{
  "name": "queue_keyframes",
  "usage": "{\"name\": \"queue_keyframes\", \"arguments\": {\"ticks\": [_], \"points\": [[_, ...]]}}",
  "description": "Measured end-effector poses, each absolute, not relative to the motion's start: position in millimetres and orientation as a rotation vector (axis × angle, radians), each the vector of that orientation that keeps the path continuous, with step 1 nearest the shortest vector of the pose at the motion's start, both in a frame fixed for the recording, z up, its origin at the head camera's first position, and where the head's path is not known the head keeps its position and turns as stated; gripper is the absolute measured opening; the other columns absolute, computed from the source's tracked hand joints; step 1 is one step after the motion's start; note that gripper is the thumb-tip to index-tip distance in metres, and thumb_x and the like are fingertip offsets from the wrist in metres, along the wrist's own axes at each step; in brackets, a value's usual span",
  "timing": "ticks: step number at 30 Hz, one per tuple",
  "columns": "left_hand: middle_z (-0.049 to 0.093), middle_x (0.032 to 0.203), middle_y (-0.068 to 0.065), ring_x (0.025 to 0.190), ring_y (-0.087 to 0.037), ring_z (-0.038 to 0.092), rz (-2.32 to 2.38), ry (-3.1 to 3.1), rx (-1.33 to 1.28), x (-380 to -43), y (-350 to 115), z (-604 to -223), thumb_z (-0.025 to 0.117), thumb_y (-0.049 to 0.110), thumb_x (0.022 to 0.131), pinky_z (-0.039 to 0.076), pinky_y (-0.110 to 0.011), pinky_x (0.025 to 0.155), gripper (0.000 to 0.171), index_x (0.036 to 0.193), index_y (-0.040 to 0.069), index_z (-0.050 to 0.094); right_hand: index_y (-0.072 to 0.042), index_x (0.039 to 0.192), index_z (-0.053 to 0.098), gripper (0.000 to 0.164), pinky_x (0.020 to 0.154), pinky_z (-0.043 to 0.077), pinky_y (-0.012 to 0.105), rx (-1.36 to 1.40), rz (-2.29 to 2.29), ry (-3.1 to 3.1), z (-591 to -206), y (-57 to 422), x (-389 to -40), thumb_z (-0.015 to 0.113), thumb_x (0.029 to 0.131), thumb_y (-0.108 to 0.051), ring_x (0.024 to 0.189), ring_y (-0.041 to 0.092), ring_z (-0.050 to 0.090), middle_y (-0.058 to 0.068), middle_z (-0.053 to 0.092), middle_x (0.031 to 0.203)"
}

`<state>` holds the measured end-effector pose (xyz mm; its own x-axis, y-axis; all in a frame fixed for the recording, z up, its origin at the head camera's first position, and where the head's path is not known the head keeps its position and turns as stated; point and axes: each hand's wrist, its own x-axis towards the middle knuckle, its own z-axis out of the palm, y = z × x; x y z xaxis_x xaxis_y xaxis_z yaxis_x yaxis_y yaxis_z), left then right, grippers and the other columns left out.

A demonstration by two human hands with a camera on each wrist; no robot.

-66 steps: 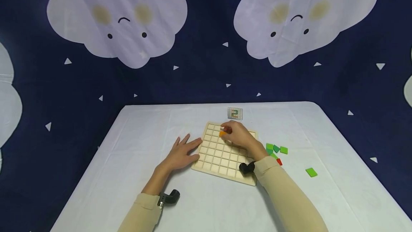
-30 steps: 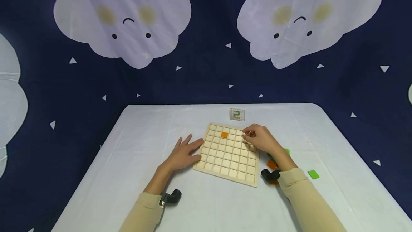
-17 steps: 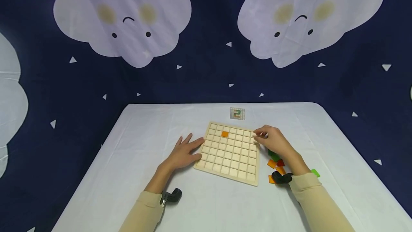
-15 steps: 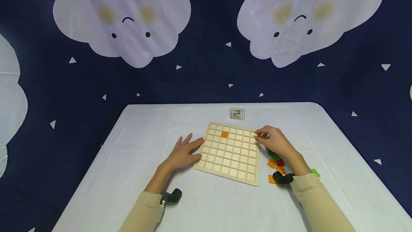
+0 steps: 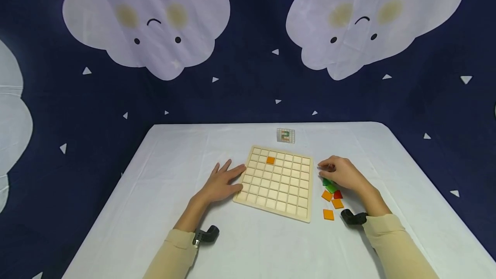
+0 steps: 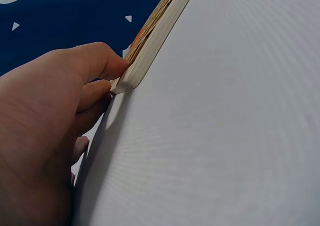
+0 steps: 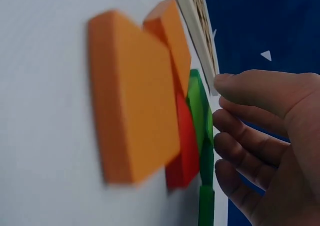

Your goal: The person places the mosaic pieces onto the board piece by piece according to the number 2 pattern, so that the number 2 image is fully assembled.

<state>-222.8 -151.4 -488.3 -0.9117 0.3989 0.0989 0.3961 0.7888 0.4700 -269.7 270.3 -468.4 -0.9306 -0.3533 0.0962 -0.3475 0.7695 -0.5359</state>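
A square wooden grid board (image 5: 276, 184) lies on the table, with one orange square tile (image 5: 270, 160) in a cell of its second row from the far edge. My left hand (image 5: 221, 184) rests at the board's left side, fingers spread, with fingertips against the wooden edge (image 6: 145, 60) in the left wrist view. Just off the board's right side, my right hand (image 5: 342, 172) hovers over the loose tiles, fingers loosely bent and nothing between them. Below it show green tiles (image 5: 331, 188), a red tile (image 5: 338, 194) and orange tiles (image 5: 328, 215); the hand hides part of the green ones.
Behind the board lies a small pattern card (image 5: 285, 135) with a coloured figure on a grid. A white cloth covers the table (image 5: 186, 150). The dark blue backdrop (image 5: 248, 55) with clouds stands behind the table's far edge.
My right hand first released the orange tile on the board, then moved right and toward me, off the board to the loose tiles. The left hand has stayed at the board's left edge.
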Motion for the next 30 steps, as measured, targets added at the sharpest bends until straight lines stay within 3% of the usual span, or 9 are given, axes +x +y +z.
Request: {"name": "queue_keyframes", "arguments": {"ticks": [20, 30], "points": [[0.040, 0.147, 0.010, 0.144, -0.026, 0.014, 0.788, 2.975, 0.673, -223, -151, -488, 0.060, 0.041, 0.089, -0.002, -0.049, 0.115, 0.060, 0.145, 0.024, 0.045, -0.008, 0.102, 0.075, 0.022, 0.056, 0.040, 0.027, -0.596, -0.907, 2.882, -469, 293, -261, 0.076, 0.082, -0.016, 0.070, 0.016, 0.048, -0.004, 0.059, 0.079], [0.040, 0.148, 0.009, 0.144, -0.026, 0.014, 0.775, 2.971, 0.667, -224, -152, -490, 0.060, 0.041, 0.089, -0.003, -0.049, 0.115, 0.061, 0.145, 0.023, 0.045, -0.008, 0.102, 0.075, 0.021, 0.065, 0.045, 0.032, -0.564, -0.893, 2.917, -471, 291, -267, 0.075, 0.083, -0.017, 0.073, 0.016, 0.052, -0.003, 0.064, 0.084]]}}
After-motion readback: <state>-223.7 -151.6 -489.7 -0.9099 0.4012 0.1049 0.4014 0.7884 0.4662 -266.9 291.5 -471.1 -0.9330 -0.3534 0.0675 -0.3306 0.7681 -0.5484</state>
